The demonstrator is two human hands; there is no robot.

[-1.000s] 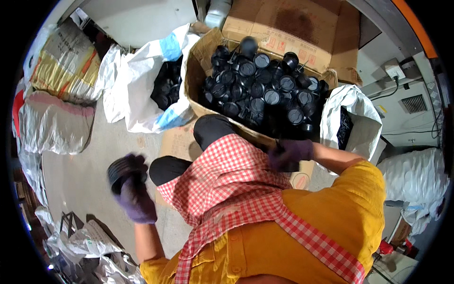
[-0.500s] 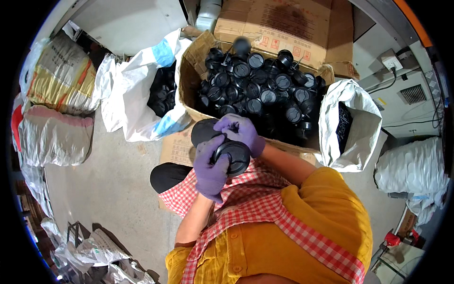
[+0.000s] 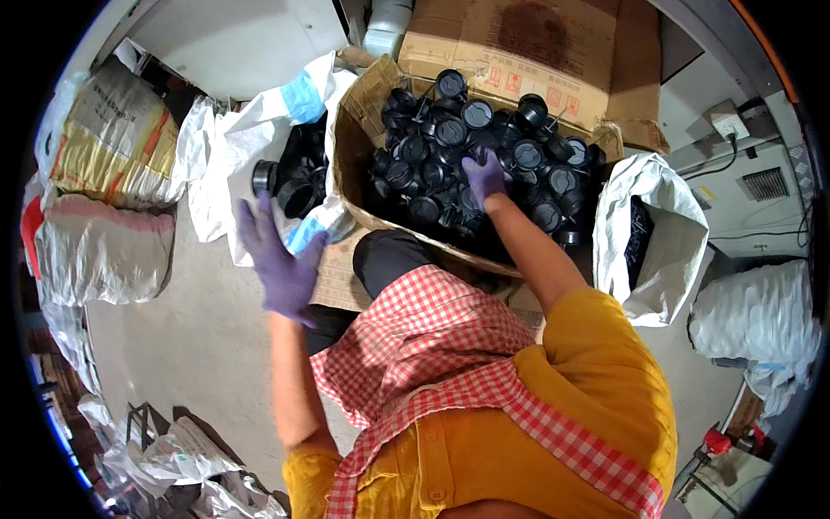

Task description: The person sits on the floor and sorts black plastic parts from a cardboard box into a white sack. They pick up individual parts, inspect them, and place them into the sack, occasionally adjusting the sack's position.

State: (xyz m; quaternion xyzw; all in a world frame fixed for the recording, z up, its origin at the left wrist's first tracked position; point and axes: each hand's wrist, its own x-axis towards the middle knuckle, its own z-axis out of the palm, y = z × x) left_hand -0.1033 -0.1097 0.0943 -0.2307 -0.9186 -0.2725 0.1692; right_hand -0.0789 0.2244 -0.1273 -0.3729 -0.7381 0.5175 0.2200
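My left hand [image 3: 281, 264], in a purple glove, is open with its fingers spread in front of the white sack [image 3: 233, 147]. Just beyond its fingertips a black round cap-like part [image 3: 264, 177] shows at the sack's mouth, apart from the hand; whether it rests or falls I cannot tell. More black parts [image 3: 298, 196] fill the sack. My right hand [image 3: 486, 179], gloved alike, reaches into the cardboard box [image 3: 354, 112] among heaped black round parts [image 3: 477, 113]. Its visible fingers are apart, and their tips are partly hidden against the dark pile.
Right of the box stands a white sack [image 3: 670, 251] with small dark pieces inside. A raised box flap [image 3: 519, 43] rises behind. Filled sacks [image 3: 104, 251] line the left side, and a wrapped bundle [image 3: 752, 307] sits at the right. Flattened cardboard [image 3: 341, 281] lies below the box.
Both hands were together on a black round part over my lap. The left has moved left to the white sack and let go; the right has gone forward into the box.
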